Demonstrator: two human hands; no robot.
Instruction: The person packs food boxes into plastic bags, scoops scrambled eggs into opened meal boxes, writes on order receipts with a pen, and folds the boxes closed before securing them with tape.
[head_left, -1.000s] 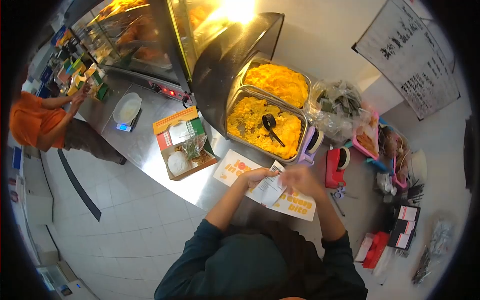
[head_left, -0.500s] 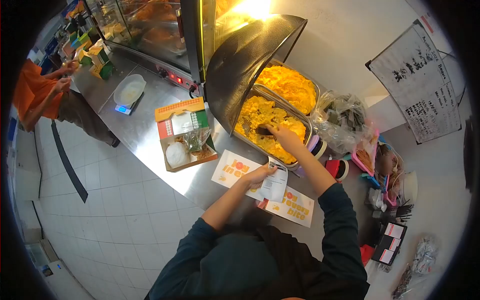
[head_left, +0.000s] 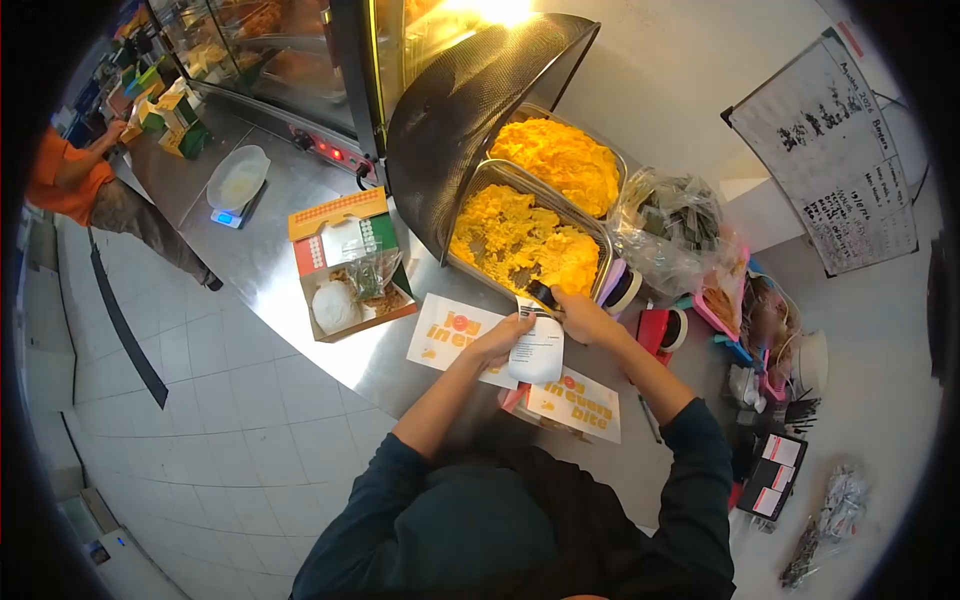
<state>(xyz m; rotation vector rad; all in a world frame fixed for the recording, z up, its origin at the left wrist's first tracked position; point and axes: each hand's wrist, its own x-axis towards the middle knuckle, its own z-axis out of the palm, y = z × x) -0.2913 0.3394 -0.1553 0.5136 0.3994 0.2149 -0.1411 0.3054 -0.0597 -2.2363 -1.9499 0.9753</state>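
Observation:
My left hand (head_left: pixel 500 340) is closed on a small white printed paper pouch (head_left: pixel 538 352), gripping it near its top edge. My right hand (head_left: pixel 580 315) is wrapped round a black scoop (head_left: pixel 542 292), which is at the pouch's mouth; whether it holds food is hard to see. Just beyond both hands is a metal tray (head_left: pixel 607 255) of yellow scrambled egg (head_left: pixel 570 258), with part of its bottom showing. Beneath the pouch lie white cards or boxes printed in orange, one printed box (head_left: pixel 580 405) at right and a printed sheet (head_left: pixel 445 335) at left.
An open meal box (head_left: pixel 385 318) with rice and a plastic packet sits left of the hands. A second egg tray (head_left: pixel 622 165) is under a black mesh cover (head_left: pixel 440 130). Tape rolls (head_left: pixel 675 330) and plastic bags are at right. A person in orange (head_left: pixel 65 180) stands far left.
My right hand has drawn the black scoop back out of the egg tray to the mouth of the pouch. My left hand still holds the pouch, and the view has shifted slightly.

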